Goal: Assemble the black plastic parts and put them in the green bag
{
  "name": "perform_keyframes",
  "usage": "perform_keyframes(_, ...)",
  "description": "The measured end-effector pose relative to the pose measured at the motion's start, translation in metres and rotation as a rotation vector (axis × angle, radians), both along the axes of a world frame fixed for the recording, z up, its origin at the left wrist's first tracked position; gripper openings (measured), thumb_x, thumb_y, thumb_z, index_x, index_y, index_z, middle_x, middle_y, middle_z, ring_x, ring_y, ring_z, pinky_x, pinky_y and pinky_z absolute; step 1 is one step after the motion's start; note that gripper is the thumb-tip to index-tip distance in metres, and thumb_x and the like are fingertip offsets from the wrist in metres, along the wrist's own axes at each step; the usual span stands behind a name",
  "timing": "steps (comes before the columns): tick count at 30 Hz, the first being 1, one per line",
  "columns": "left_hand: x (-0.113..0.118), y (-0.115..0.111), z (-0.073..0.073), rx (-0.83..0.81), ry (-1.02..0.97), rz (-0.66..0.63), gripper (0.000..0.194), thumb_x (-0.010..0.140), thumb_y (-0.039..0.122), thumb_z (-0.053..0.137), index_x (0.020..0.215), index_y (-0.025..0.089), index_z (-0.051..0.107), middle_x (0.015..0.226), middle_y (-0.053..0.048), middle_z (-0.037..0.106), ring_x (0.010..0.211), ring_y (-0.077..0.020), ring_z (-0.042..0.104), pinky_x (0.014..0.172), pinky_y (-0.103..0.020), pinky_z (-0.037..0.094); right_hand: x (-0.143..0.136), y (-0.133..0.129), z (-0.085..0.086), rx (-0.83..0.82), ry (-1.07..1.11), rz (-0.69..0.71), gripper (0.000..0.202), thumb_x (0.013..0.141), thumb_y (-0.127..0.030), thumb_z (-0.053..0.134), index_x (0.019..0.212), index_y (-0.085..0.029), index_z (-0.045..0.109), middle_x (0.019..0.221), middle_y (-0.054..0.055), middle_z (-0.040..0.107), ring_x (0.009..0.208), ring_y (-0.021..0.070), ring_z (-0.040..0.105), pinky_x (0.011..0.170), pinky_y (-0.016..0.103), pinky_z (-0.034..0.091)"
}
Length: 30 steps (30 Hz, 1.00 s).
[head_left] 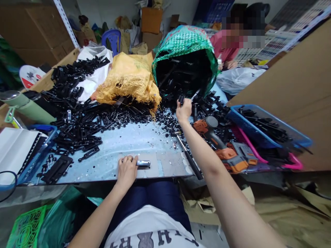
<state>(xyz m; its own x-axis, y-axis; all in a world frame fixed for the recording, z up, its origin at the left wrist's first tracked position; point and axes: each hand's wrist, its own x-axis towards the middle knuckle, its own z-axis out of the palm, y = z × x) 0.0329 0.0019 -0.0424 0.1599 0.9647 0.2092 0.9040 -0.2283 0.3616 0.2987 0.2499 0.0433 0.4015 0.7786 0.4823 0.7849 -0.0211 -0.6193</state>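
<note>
My left hand (126, 172) is closed on a shiny metal bar-shaped part (143, 163) that lies on the light blue tabletop (121, 139) near its front edge. Reaching forward, my right hand (184, 109) pinches a small black part (181, 100) in front of the open mouth of a green woven sack (185, 39). Dark pieces fill the sack, and more spill out around my right hand. Below that hand lies a hammer (190, 156) with a black grip. Beside my right forearm rests an orange and black cordless power tool (227, 148).
Heaps of black parts (74, 127) and loose screws (134, 115) cover the left and back, beside a yellow sack (129, 75). A blue basket (271, 129) stands right; a green bottle (31, 106) lies tilted left. Behind the table is another person in a red top (227, 48).
</note>
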Motion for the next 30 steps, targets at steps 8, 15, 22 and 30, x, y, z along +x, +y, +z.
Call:
perform_keyframes(8,0.004,0.012,0.015,-0.029,-0.616,-0.100,0.072,0.081,0.031,0.058,0.142,0.025,0.020,0.128,-0.012,0.045,0.108,-0.0203,0.053,0.090,-0.034,0.046,-0.076,-0.195,-0.016,0.013,0.422,1.054,0.021,0.078,-0.038,0.064,0.093,-0.023,0.064,0.095,0.006,0.063,0.095,0.0183,0.059,0.086,0.038,0.048)
perform_keyframes(15,0.008,0.005,0.009,-0.009,-0.189,-0.374,0.071,0.072,0.003,0.046,0.138,0.023,0.030,0.106,-0.009,0.056,0.102,-0.0229,0.053,0.088,-0.038,0.043,-0.031,-0.221,-0.014,-0.802,0.903,1.317,0.046,0.082,-0.052,0.051,0.116,-0.021,0.057,0.124,0.012,0.053,0.090,0.0206,0.063,0.073,0.037,0.054)
perform_keyframes(22,0.018,0.006,0.026,-0.074,0.198,-0.456,0.052,0.076,0.002,0.044,0.123,0.021,0.048,0.096,-0.007,0.057,0.093,-0.0221,0.053,0.080,-0.035,0.042,-0.019,-0.218,-0.033,-1.062,0.371,0.988,0.067,0.062,-0.035,0.076,0.119,-0.019,0.045,0.102,0.006,0.060,0.051,0.0076,0.054,0.050,0.024,0.047)
perform_keyframes(30,0.011,0.016,0.028,-0.238,0.246,-0.252,0.016,0.086,0.022,0.051,0.099,0.014,0.055,0.096,-0.011,0.056,0.095,-0.0245,0.052,0.081,-0.036,0.040,0.003,-0.223,-0.040,-0.747,-0.169,0.970,0.038,0.082,-0.034,0.058,0.116,-0.018,0.048,0.102,0.008,0.064,0.093,0.0223,0.060,0.080,0.031,0.043)
